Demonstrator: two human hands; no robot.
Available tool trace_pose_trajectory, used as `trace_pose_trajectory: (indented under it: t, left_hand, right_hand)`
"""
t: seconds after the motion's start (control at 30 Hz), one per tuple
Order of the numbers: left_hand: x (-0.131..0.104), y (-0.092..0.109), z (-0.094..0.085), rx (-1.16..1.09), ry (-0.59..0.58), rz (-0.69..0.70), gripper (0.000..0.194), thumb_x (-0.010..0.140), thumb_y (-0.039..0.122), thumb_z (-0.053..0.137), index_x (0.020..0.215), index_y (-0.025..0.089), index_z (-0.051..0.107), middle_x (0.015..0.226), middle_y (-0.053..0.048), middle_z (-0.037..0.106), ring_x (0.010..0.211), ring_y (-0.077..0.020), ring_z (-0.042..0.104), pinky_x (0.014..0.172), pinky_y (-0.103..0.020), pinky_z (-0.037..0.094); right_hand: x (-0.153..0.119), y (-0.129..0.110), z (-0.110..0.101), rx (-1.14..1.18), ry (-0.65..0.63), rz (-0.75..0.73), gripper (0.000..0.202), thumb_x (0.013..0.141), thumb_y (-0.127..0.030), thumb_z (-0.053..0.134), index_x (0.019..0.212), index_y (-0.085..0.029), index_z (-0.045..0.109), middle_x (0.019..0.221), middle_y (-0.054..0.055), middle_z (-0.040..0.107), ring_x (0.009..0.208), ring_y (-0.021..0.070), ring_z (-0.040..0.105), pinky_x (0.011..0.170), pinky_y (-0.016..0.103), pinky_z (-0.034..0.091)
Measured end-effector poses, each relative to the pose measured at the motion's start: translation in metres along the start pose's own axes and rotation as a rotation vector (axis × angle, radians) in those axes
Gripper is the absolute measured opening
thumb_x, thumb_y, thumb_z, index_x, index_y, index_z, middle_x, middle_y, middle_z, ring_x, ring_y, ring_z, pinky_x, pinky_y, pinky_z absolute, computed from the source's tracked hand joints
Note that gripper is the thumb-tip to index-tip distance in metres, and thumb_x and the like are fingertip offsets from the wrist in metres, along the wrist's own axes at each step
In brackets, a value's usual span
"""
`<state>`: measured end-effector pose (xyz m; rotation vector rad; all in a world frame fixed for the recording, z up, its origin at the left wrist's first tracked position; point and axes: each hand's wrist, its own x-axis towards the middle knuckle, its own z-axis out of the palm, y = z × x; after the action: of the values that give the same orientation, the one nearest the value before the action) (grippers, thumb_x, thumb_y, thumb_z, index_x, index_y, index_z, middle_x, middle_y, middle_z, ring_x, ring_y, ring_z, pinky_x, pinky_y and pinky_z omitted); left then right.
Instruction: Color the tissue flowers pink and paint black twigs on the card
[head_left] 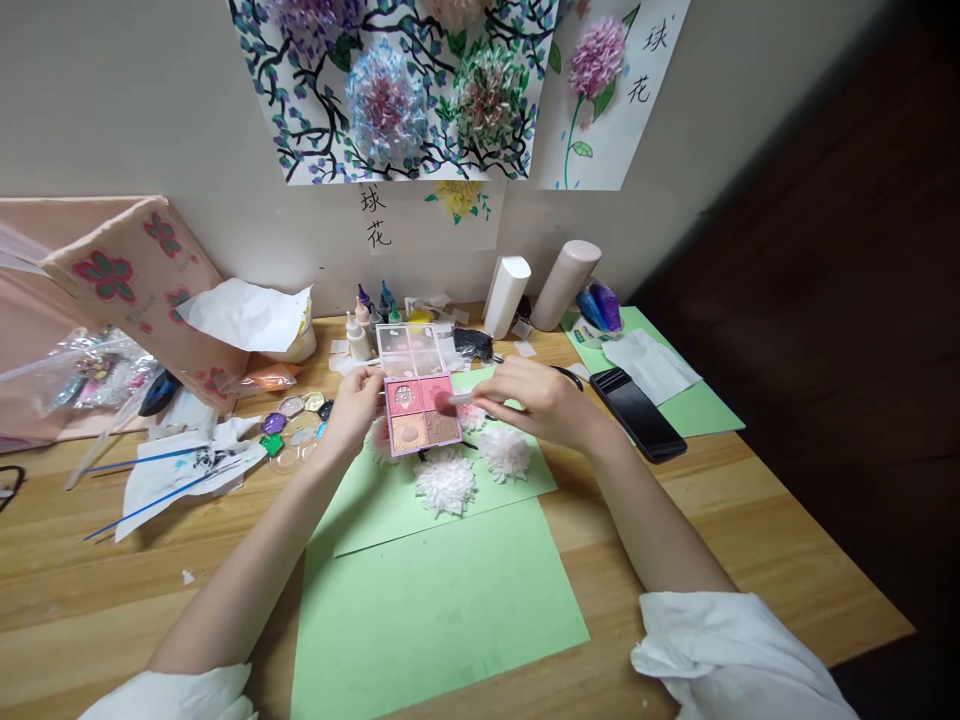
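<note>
Makeup palette [420,415], square, four-panned, clear-lidded, above shaggy white pompoms [446,482]

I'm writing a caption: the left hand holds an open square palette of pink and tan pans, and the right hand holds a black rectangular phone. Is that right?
Not quite: the right hand holds a slim pale applicator; the black rectangular phone lies apart to its right, as the head view shows. The left hand does hold the open square palette.
</note>
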<state>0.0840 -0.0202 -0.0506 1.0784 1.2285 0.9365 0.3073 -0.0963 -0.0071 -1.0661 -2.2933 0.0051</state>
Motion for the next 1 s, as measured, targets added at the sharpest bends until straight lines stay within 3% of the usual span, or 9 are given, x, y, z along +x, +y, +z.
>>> trace_pose_trajectory:
  t: [0.17,0.33,0.47,0.6,0.77,0.9,1.0]
  left_hand:
    - [0.005,0.003,-0.006,-0.003,0.037,0.028,0.017,0.066,0.029,0.055,0.076,0.018,0.048,0.048,0.009,0.038,0.039,-0.0064,0.035,0.045,-0.018,0.033]
    - [0.006,0.006,-0.009,-0.007,0.071,0.035,0.018,0.066,0.031,0.054,0.076,0.018,0.048,0.051,0.009,0.039,0.04,-0.0062,0.033,0.046,-0.018,0.032]
    - [0.006,0.007,-0.008,0.001,0.074,0.031,0.017,0.065,0.031,0.054,0.074,0.018,0.049,0.051,0.008,0.039,0.041,-0.0067,0.033,0.047,-0.019,0.032]
    - [0.006,0.008,-0.008,-0.001,0.085,0.026,0.016,0.065,0.031,0.054,0.074,0.018,0.049,0.05,0.009,0.037,0.041,-0.0068,0.033,0.048,-0.019,0.033]
    - [0.006,0.008,-0.009,-0.008,0.096,0.026,0.013,0.067,0.028,0.053,0.075,0.018,0.049,0.048,0.01,0.033,0.04,-0.0063,0.032,0.046,-0.018,0.034]
    - [0.006,0.008,-0.01,-0.008,0.097,0.029,0.013,0.068,0.028,0.054,0.076,0.018,0.05,0.047,0.01,0.034,0.039,-0.0068,0.035,0.046,-0.019,0.036]
    - [0.006,0.008,-0.01,-0.008,0.095,0.032,0.013,0.068,0.028,0.054,0.076,0.018,0.05,0.047,0.009,0.035,0.04,-0.0072,0.036,0.046,-0.019,0.037]
  right_hand:
    - [-0.004,0.013,-0.015,0.035,0.195,0.214,0.013,0.086,-0.026,0.051,0.081,-0.019,0.061,0.074,0.004,0.064,0.066,0.0155,0.052,0.062,0.029,0.041]
    - [-0.006,0.025,-0.001,0.142,-0.086,0.404,0.015,0.084,-0.029,0.053,0.079,-0.019,0.063,0.074,0.002,0.065,0.067,0.0138,0.056,0.061,0.025,0.039]
    - [-0.008,0.037,0.016,0.141,-0.13,0.52,0.016,0.083,-0.031,0.054,0.079,-0.018,0.063,0.072,0.001,0.065,0.065,0.0137,0.056,0.058,0.023,0.037]
    - [-0.008,0.041,0.02,0.072,-0.002,0.531,0.018,0.084,-0.032,0.053,0.078,-0.018,0.062,0.073,0.003,0.064,0.065,0.0137,0.055,0.061,0.025,0.037]
    - [-0.006,0.038,0.021,0.111,-0.062,0.514,0.016,0.084,-0.031,0.053,0.08,-0.019,0.062,0.073,0.002,0.063,0.065,0.0139,0.055,0.06,0.024,0.037]
    - [-0.006,0.037,0.026,0.05,0.06,0.49,0.014,0.086,-0.029,0.051,0.08,-0.018,0.06,0.075,0.003,0.062,0.071,0.0153,0.053,0.066,0.026,0.038]
    - [-0.005,0.037,0.031,0.054,0.002,0.477,0.014,0.085,-0.028,0.052,0.078,-0.018,0.059,0.072,0.003,0.06,0.069,0.0154,0.053,0.064,0.026,0.037]
